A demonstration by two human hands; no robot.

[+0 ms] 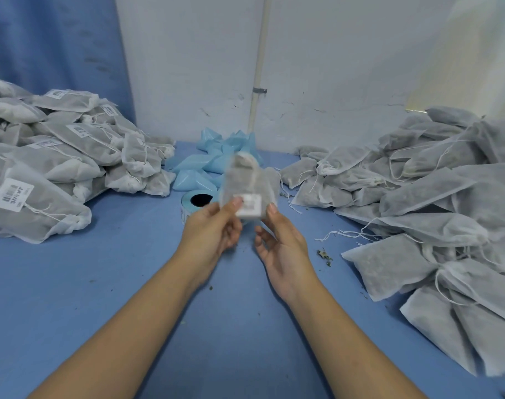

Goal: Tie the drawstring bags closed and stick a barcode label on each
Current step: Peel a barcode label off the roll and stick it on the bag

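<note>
From the head view, a drawstring bag (245, 180) is held upright in the air over the middle of the desk (124, 283), above the label roll (198, 200). The left hand (214, 228) pinches its lower part, with the thumb pressing on the barcode label (249, 208) and the fingers curled behind, probably to rub the sticker flat. The right hand (286, 254) has its thumb at the bag's lower right edge and its other fingers loose and spread beneath (blur hides any firmer hold).

Labelled bags (44, 156) are heaped on the left and unlabelled bags (418, 197) on the right, so the sorting looks to run right to left. Blue backing scraps (211, 162) lie against the wall. Between the heaps a bare strip of desk leaves room to swing the bag leftward, though both piles spill close to the forearms.
</note>
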